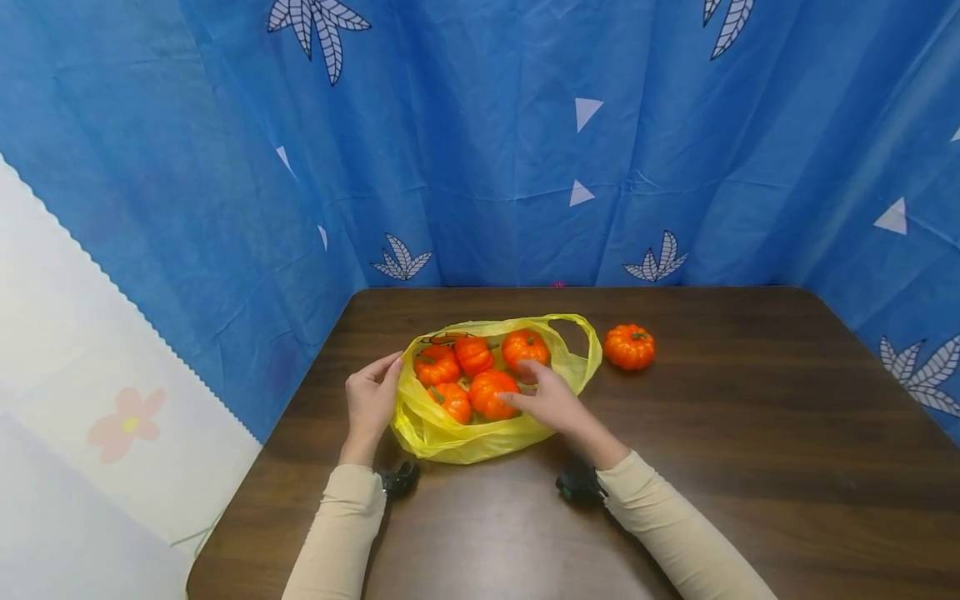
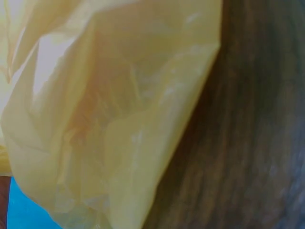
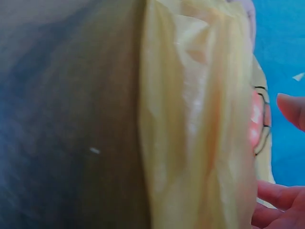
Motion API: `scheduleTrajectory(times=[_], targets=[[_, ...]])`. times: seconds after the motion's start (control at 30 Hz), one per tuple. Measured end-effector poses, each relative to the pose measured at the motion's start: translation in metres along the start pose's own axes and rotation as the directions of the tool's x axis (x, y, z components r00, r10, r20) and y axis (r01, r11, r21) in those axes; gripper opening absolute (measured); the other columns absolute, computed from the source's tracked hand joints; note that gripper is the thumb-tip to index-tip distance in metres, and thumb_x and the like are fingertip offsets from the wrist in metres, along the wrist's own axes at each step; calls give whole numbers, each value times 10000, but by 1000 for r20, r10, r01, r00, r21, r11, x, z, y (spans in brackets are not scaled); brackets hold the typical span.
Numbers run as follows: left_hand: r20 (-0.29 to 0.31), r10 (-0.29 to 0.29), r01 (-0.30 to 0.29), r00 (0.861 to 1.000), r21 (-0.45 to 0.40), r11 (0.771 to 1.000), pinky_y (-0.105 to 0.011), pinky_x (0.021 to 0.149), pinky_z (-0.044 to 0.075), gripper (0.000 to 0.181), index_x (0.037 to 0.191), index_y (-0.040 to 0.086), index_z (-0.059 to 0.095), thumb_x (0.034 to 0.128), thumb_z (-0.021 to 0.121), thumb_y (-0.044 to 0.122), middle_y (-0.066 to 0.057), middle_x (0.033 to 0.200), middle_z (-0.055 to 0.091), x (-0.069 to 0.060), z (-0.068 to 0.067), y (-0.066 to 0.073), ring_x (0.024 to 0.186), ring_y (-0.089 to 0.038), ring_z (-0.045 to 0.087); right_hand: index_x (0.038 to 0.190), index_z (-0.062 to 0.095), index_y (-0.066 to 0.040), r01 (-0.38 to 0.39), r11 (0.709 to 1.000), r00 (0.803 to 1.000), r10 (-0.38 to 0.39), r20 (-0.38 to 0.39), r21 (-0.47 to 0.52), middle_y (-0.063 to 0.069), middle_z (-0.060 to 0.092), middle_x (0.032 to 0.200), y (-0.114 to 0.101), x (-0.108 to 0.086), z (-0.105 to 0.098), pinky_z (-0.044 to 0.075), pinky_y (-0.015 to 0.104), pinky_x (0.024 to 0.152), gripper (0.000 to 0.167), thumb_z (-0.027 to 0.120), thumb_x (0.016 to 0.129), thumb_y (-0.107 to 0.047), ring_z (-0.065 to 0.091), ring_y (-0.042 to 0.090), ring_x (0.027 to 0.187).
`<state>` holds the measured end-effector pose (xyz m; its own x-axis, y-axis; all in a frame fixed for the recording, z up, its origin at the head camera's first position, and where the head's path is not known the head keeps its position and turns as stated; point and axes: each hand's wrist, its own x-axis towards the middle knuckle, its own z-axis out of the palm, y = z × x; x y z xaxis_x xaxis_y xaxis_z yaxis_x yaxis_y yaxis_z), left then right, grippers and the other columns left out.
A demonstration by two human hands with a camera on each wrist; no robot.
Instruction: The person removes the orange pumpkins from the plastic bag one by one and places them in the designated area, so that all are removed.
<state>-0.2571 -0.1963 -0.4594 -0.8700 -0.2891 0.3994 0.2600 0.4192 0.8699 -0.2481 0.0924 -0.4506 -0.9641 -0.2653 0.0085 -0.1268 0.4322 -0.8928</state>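
A yellow plastic bag (image 1: 465, 446) lies on the table with its mouth spread wide. Several small orange pumpkins sit inside, among them a front one (image 1: 491, 395) and a back right one (image 1: 527, 348). My left hand (image 1: 372, 400) pinches the bag's left rim; the left wrist view shows only the bag's side (image 2: 128, 129) and table. Over the bag's right part reaches my right hand (image 1: 553, 400), thumb and fingers apart beside those two pumpkins. In the right wrist view, its thumb (image 3: 293, 110) stands clear of the fingers, with nothing visibly gripped. Any fingertip contact is unclear.
Another orange pumpkin (image 1: 630, 347) stands on the brown wooden table (image 1: 750, 433), right of the bag. A thin dark wire-like thing (image 1: 442, 338) lies at the bag's back left. Blue curtain (image 1: 487, 167) hangs behind the table, and white cloth (image 1: 112, 358) at left.
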Motion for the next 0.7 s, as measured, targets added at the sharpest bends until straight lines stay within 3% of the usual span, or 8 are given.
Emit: scheduleTrajectory(times=[0.23, 0.43, 0.7], targets=[[-13, 26, -26, 1000, 2, 1000, -157, 771, 574, 208, 1096, -2, 763, 944, 698, 124, -189, 1076, 755, 0, 1, 0, 959, -300, 732, 1424, 470, 58, -2, 1000, 1000, 2, 7, -27, 221, 558, 1414, 7, 2, 10, 526, 487, 1019, 731, 797, 854, -262, 611, 367, 1188], [-6, 20, -20, 1000, -4, 1000, -130, 763, 564, 204, 1090, 9, 768, 943, 703, 136, -174, 1080, 758, 1, -1, 0, 970, -300, 731, 1448, 452, 40, -30, 998, 999, 31, 22, -52, 202, 536, 1453, 11, 4, 12, 499, 490, 1055, 762, 805, 840, -254, 595, 347, 1218], [-6, 0, 0, 1000, -5, 1000, -105, 745, 555, 212, 1088, 18, 771, 940, 711, 158, -167, 1079, 760, 1, 0, -1, 955, -297, 731, 1459, 433, 58, 6, 996, 999, -1, 53, -90, 233, 562, 1411, 15, 5, 13, 485, 509, 1067, 802, 818, 826, -250, 594, 358, 1196]])
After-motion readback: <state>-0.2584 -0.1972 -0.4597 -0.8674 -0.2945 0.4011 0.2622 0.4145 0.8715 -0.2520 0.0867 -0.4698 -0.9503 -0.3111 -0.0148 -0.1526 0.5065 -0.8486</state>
